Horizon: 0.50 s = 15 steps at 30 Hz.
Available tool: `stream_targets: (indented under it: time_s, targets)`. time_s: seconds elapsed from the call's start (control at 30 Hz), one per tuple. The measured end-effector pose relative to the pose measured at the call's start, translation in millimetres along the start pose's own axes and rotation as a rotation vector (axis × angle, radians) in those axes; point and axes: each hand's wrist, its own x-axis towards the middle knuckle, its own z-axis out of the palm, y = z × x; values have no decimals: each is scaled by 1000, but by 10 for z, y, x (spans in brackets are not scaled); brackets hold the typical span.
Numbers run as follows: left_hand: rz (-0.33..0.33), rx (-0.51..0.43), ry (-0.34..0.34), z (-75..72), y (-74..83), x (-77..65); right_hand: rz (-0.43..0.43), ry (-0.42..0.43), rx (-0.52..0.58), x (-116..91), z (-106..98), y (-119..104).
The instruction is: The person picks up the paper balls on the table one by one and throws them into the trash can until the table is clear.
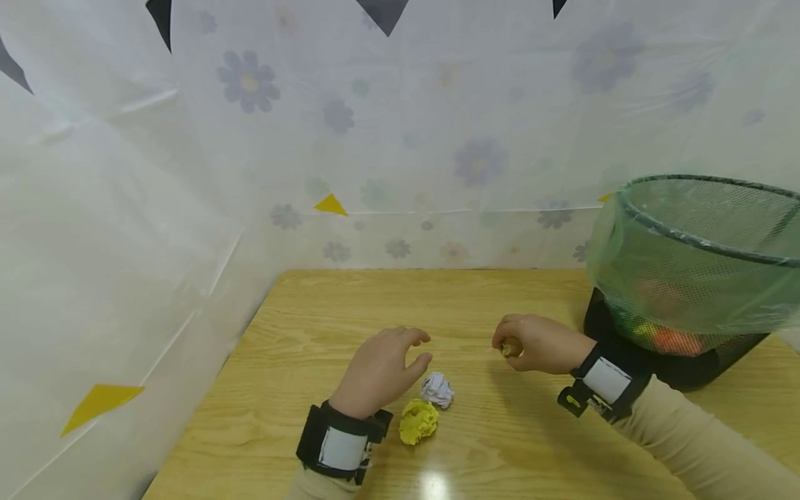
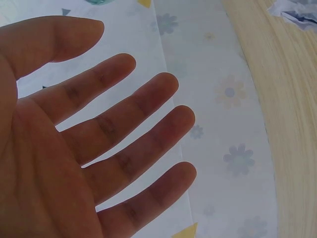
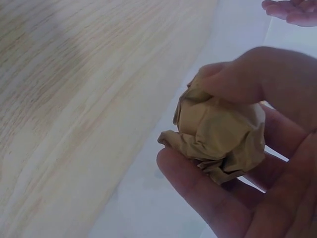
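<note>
My right hand (image 1: 542,342) grips a crumpled brown paper ball (image 3: 218,131) above the table, its thumb and fingers curled round it. In the head view only a small part of that brown ball shows between the fingers. To the left, my left hand (image 1: 382,368) hovers with relaxed fingers and holds nothing; the left wrist view shows its fingers (image 2: 124,119) spread apart. Beside it on the table lie a crumpled white paper ball (image 1: 437,390) and, nearer to me, a crumpled yellow paper ball (image 1: 419,421).
At the right of the wooden table (image 1: 400,298) stands a black mesh bin (image 1: 694,368) lined with a green plastic bag (image 1: 687,278). Colourful things show dimly inside. White flowered sheeting (image 1: 400,139) hangs behind the table and along its left side.
</note>
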Motion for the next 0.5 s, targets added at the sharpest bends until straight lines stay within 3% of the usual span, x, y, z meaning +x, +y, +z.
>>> stream_targets:
  time_s: [0.5]
  targets:
    - [6, -7, -10, 1, 7, 7, 27, -5, -5, -74, -176, -22]
